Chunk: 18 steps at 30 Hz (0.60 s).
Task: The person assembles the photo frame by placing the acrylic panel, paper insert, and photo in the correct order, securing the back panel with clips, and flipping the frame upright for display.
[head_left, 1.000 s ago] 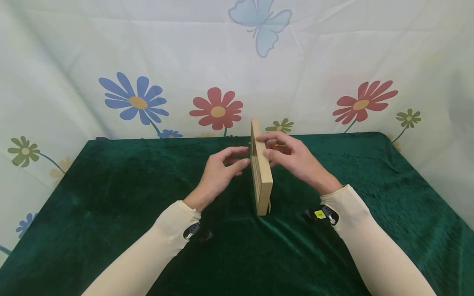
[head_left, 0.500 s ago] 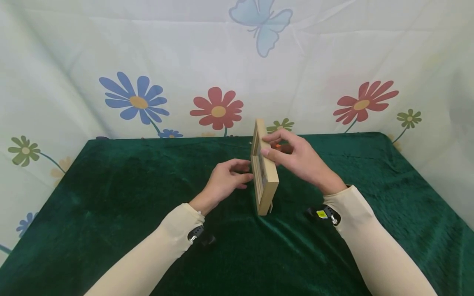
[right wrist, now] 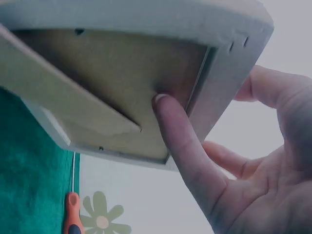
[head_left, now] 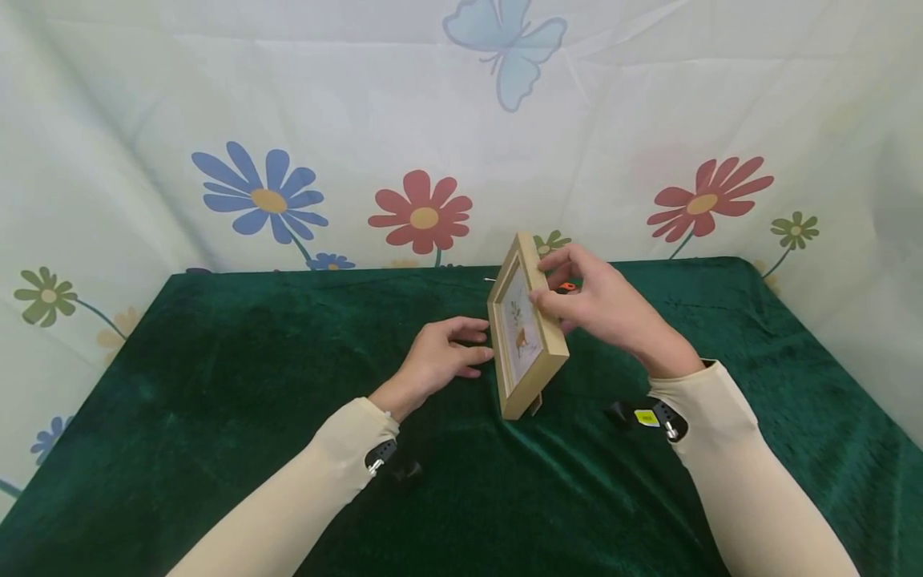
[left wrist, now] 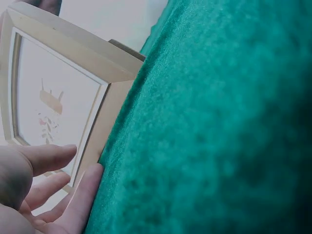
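Note:
A light wooden picture frame (head_left: 522,332) stands tilted on its lower edge on the green cloth, its printed picture turned partly left. My right hand (head_left: 602,300) pinches its upper side, thumb at the front rim; the right wrist view shows one finger (right wrist: 178,136) against the brown backing. From that backing a support leg (right wrist: 63,80) sticks out at an angle. My left hand (head_left: 436,357) is beside the frame's lower left, fingers loosely extended. In the left wrist view, its fingertips (left wrist: 92,175) are right at the frame's bottom border.
Dark green velvety cloth (head_left: 288,417) covers the table. A screwdriver with an orange and dark handle (right wrist: 73,214) lies behind the frame, mostly hidden in the head view. A white curtain with printed flowers (head_left: 346,104) hangs along the back and sides.
The frame has turned from nearly edge-on to show its picture and leans further right, with my right hand moving right. My left hand has come down along its left side.

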Each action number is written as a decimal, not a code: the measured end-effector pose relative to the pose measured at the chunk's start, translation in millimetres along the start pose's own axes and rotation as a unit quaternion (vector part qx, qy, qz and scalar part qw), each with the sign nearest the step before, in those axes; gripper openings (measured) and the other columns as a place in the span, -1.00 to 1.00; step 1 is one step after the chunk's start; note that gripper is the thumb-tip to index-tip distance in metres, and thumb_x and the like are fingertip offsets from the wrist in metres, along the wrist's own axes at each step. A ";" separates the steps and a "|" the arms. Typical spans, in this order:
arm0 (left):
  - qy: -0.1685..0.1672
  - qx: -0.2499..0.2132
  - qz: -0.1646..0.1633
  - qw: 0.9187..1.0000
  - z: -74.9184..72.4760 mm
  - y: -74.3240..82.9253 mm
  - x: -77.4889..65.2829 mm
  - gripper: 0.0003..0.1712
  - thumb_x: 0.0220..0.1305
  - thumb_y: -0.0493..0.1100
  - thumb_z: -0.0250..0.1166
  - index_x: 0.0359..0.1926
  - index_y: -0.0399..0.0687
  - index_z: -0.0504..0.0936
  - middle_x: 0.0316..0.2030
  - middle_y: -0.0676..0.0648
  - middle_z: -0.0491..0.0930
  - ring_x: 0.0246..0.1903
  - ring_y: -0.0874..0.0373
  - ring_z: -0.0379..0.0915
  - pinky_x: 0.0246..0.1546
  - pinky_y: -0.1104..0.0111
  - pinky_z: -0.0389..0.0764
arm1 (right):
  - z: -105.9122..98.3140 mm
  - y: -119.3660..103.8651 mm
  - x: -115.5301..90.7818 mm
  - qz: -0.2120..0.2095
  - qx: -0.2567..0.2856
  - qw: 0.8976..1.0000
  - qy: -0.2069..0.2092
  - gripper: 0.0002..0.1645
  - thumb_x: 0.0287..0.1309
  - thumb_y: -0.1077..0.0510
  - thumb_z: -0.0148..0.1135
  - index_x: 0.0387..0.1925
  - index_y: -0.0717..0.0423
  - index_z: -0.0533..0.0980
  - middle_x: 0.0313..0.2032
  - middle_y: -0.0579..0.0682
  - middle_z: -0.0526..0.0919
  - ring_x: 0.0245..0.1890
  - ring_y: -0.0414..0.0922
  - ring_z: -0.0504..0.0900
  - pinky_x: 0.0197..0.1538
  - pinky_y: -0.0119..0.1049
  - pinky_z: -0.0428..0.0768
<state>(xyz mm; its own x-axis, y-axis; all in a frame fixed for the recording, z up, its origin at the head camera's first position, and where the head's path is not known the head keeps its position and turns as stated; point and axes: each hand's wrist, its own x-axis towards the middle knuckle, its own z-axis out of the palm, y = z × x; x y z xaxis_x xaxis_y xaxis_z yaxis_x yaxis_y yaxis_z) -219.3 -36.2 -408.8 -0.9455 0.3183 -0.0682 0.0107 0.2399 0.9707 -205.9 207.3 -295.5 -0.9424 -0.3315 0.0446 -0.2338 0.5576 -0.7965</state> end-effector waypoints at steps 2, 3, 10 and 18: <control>0.000 0.002 0.001 1.000 0.5 -0.5 0.2 -0.47 0.40 -0.24 0.45 0.35 -0.09 0.60 0.10 -0.15 0.66 -0.12 0.04 0.72 -0.07 0.23 0.77 | -0.3 -1.7 -0.4 0.013 0.002 1.000 0.005 -0.34 0.39 0.06 0.30 0.38 0.23 0.31 0.16 0.26 0.52 0.02 0.18 0.65 -0.11 -0.06 0.79; 0.000 0.003 0.002 1.000 0.7 -0.8 0.3 -0.47 0.40 -0.24 0.45 0.35 -0.09 0.61 0.10 -0.14 0.66 -0.12 0.04 0.72 -0.07 0.23 0.77 | 0.0 -2.5 -0.5 0.020 0.003 1.000 0.008 -0.34 0.38 0.07 0.29 0.38 0.23 0.31 0.16 0.27 0.52 0.02 0.19 0.65 -0.12 -0.06 0.78; 0.003 0.002 0.005 1.000 1.3 -2.9 1.8 -0.50 0.41 -0.24 0.45 0.33 -0.11 0.63 0.11 -0.15 0.68 -0.13 0.06 0.73 -0.08 0.23 0.77 | 0.7 -6.0 -0.8 0.064 -0.031 0.997 0.042 -0.33 0.29 0.11 0.27 0.36 0.21 0.33 0.14 0.24 0.54 -0.03 0.14 0.66 -0.11 -0.12 0.74; 0.009 -0.013 -0.001 1.000 1.0 -3.0 1.8 -0.47 0.42 -0.21 0.45 0.36 -0.12 0.60 0.13 -0.14 0.70 -0.08 0.05 0.73 -0.09 0.23 0.77 | -3.0 -6.2 -1.8 0.083 -0.045 0.994 0.061 -0.35 0.32 0.12 0.26 0.36 0.25 0.34 0.15 0.26 0.52 -0.06 0.13 0.65 -0.16 -0.20 0.72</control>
<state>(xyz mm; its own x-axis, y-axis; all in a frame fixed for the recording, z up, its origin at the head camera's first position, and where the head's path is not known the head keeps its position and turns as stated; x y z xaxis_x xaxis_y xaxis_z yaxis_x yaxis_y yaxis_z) -220.7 -35.5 -412.1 -0.9511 0.3014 -0.0672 -0.0005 0.2160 0.9764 -203.4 206.7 -288.8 -0.9905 -0.1372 -0.0058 -0.0877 0.6649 -0.7417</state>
